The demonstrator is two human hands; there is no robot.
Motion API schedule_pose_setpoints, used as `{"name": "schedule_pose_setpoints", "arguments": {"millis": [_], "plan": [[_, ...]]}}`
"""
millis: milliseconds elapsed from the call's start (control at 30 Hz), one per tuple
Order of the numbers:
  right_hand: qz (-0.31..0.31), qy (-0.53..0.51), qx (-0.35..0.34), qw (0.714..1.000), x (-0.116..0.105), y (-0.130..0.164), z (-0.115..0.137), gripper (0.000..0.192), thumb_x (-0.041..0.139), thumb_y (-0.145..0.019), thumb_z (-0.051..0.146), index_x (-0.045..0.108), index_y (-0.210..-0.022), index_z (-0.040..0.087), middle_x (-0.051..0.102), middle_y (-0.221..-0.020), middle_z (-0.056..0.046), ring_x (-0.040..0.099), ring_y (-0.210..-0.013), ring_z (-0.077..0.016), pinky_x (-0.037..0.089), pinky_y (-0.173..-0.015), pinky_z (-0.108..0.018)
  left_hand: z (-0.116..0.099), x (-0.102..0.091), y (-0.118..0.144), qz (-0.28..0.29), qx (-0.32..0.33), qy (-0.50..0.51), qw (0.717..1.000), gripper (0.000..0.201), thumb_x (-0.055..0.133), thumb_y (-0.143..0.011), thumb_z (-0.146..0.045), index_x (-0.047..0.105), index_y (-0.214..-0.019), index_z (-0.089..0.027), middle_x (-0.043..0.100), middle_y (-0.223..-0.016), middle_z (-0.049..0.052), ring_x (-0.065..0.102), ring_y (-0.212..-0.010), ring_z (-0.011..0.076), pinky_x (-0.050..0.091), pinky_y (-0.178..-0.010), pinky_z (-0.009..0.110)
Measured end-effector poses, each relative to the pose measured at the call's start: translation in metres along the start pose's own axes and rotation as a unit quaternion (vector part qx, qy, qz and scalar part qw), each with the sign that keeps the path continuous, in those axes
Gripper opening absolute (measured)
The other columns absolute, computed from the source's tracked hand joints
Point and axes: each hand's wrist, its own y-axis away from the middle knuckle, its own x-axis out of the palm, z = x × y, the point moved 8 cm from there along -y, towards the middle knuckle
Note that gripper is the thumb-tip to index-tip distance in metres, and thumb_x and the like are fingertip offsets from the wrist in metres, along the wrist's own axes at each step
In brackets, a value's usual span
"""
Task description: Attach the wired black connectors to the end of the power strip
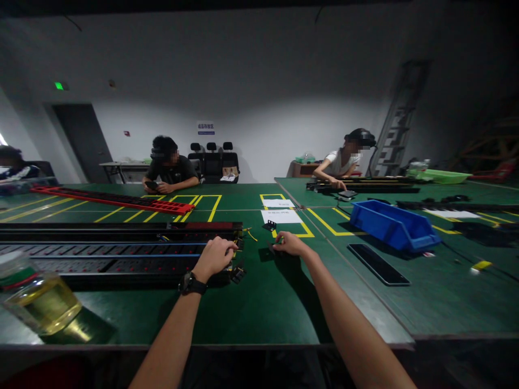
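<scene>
The left hand (214,257), a dark watch (190,283) on its wrist, rests curled on the right end of a long black power strip assembly (121,249) that lies along the left half of the green bench (259,302). Its fingers are bent close over the end of the strip; whether the grip encloses anything small I cannot tell. The right hand (290,243) lies just beside it toward the middle of the bench, fingertips pinched narrow on a small black part (272,250) that sits on the bench surface. Another small black bracket (268,225) stands a little farther back, next to a white paper sheet (281,216) inside yellow floor-style markings.

At the near left corner of the bench a clear plastic jar (36,294) lies tilted, holding a yellowish liquid. Right of centre a blue bin (391,224) sits at an angle; its contents do not show from here. A flat black slab (378,263) lies in front of it. A red strip (113,199) runs across the far left side. Two other people sit at the far edge, one (168,170) with hands together on the bench, one (344,159) reaching over a dark strip. A green tray (440,175) stands at the far right.
</scene>
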Motion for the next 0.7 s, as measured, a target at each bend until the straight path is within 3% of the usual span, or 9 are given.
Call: {"name": "schedule_pose_setpoints", "arguments": {"millis": [200,400,700], "plan": [[0.018,0.035,-0.019,0.999,-0.002,0.002,0.008,0.019,0.074,-0.082,0.027,0.074,-0.097,0.016,0.074,-0.088,-0.006,0.066,-0.073,-0.0165,0.042,-0.062,-0.025,0.002,0.001,0.0,0.002,-0.001,0.005,1.0,0.033,0.048,-0.098,-0.028,0.079,-0.11,-0.027,0.079,-0.113,0.003,0.065,-0.106,0.026,0.05,-0.097,0.041],[0.042,0.05,0.016,0.998,-0.004,0.002,0.0,0.012,0.071,-0.084,0.021,0.077,-0.094,0.017,0.075,-0.082,-0.004,0.066,-0.07,-0.0158,0.041,-0.06,-0.023,0.002,0.002,0.0,0.005,0.003,0.004,1.0,0.034,0.048,-0.098,-0.028,0.079,-0.111,-0.026,0.079,-0.114,0.004,0.064,-0.107,0.0268,0.05,-0.097,0.042],[-0.03,0.077,-0.006,0.997,-0.015,0.003,-0.003,0.014,0.071,-0.088,0.026,0.081,-0.094,0.019,0.076,-0.086,-0.007,0.067,-0.077,-0.0193,0.043,-0.067,-0.026,0.002,0.001,0.0,-0.009,0.009,0.009,1.0,0.032,0.049,-0.098,-0.028,0.079,-0.109,-0.027,0.079,-0.112,0.004,0.065,-0.106,0.0257,0.05,-0.096,0.04]]}}
